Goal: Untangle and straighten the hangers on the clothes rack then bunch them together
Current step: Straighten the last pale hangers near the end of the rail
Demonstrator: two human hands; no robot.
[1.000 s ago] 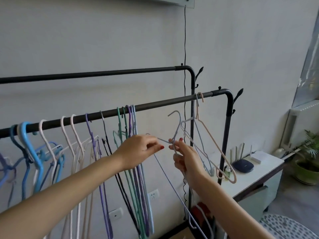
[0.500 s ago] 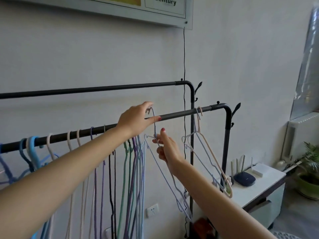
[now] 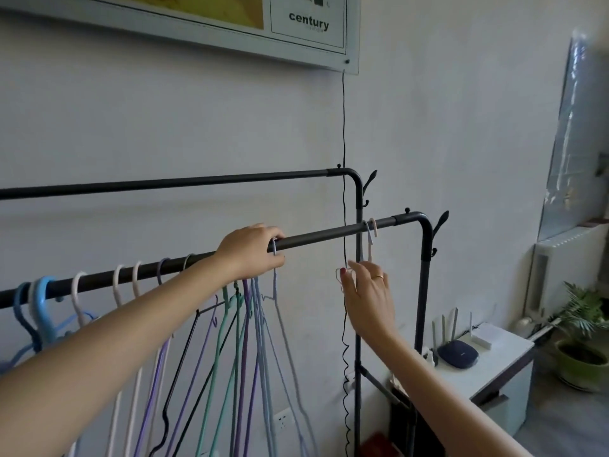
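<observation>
From the head camera, our left hand (image 3: 252, 253) is up at the front rail (image 3: 329, 235) of the clothes rack, fingers curled over the bar and round the hook of a pale lavender hanger (image 3: 274, 282) that sits on the rail at the right edge of the hanging bunch. Our right hand (image 3: 365, 291) is lower and further right, fingers loosely spread, the fingertips (image 3: 344, 275) closing on a pale hook (image 3: 339, 275) just below two more hangers (image 3: 369, 239) hooked near the rail's bend. We cannot tell for sure whether that pale hook is pinched or only touched.

The rest of the hangers are strung along the same rail: a tight purple and green cluster (image 3: 244, 324) directly under our left hand, then white, lilac and blue ones spaced out towards the left. The rear rail (image 3: 178, 183) carries nothing that we can see.

We judge these to be thin coated-wire hangers: very light, springy rather than rigid, and quick to snag one another at the hooks and shoulder notches. The best hold looks like the hook or the neck just under it, lifting each clear before sliding it leftward along the bar. A counter (image 3: 504, 364) with a router stands off to the right.
</observation>
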